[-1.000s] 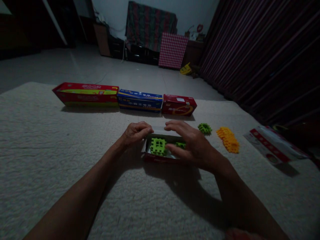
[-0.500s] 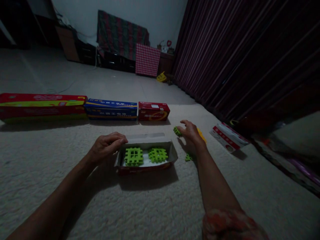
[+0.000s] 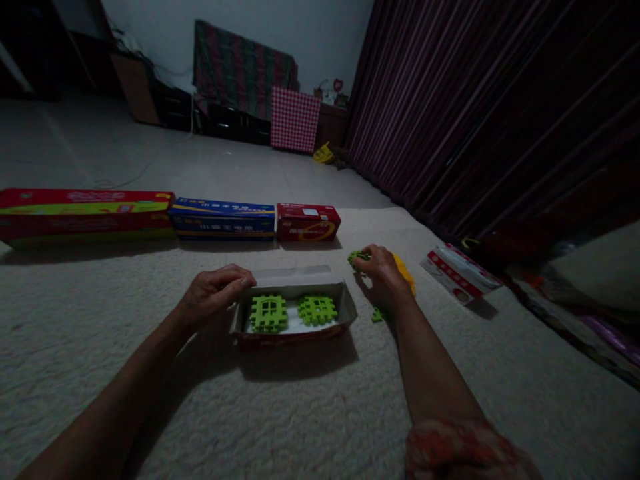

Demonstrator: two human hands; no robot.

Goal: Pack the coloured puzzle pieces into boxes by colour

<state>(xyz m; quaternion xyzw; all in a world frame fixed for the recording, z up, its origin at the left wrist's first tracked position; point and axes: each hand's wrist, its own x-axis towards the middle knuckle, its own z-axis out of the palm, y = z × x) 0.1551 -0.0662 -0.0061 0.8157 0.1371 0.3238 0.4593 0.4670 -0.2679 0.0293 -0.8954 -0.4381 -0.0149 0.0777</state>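
Observation:
An open cardboard box (image 3: 295,339) with a pale inside sits in front of me. Inside it lie two light-green toy building blocks: one with a window shape (image 3: 269,313) on the left, another (image 3: 317,309) on the right. My left hand (image 3: 216,292) is closed on the box's back left corner, thumb toward the rim. To the right of the box, my right hand (image 3: 377,270) pinches a green building block (image 3: 357,257), partly hidden by the fingers. Beneath the right wrist lies another green piece (image 3: 377,315). A yellow piece (image 3: 404,273) shows behind that hand.
Across the back stand a long red and yellow box (image 3: 90,217), a blue box (image 3: 223,220) and a small red box (image 3: 307,223). A white and red carton (image 3: 460,272) lies to the right, near the dark curtain (image 3: 425,113). Pale textured matting (image 3: 300,427) covers the floor here.
My right hand's fingers have come down and closed on the green block, which now sits tilted differently. My left hand stays at the box corner.

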